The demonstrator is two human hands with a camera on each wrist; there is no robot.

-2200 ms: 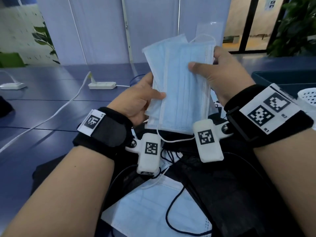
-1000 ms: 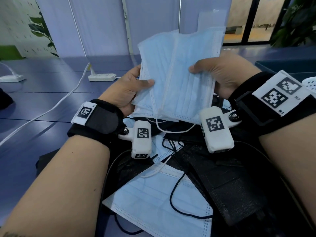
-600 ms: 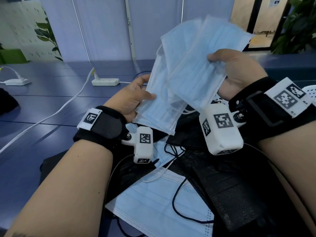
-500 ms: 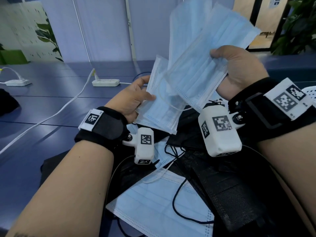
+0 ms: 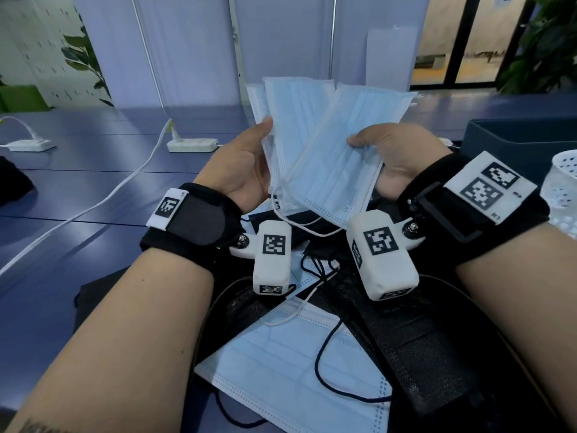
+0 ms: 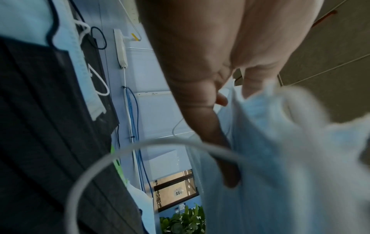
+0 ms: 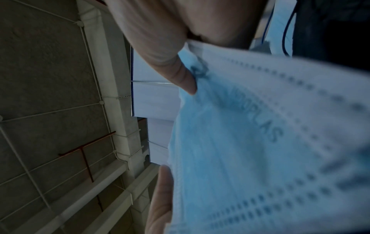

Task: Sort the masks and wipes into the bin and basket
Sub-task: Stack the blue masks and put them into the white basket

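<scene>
L hand [image 5: 240,170] fingers grip blue masks [image 5: 290,126]; R hand [image 5: 396,157] pinches front mask [image 5: 337,164], above table pile.

Hidden fingers, cropped containers, blurred close-ups

Left hand [image 5: 240,170] fingers concealed behind fanned pale blue pleated masks [image 5: 315,157]; dark blue bin [image 5: 518,135] and white perforated basket [image 5: 562,195] cropped by right edge; masks [image 6: 280,158] and looping white ear cord [image 6: 112,159] blurred in left wrist view.
</scene>
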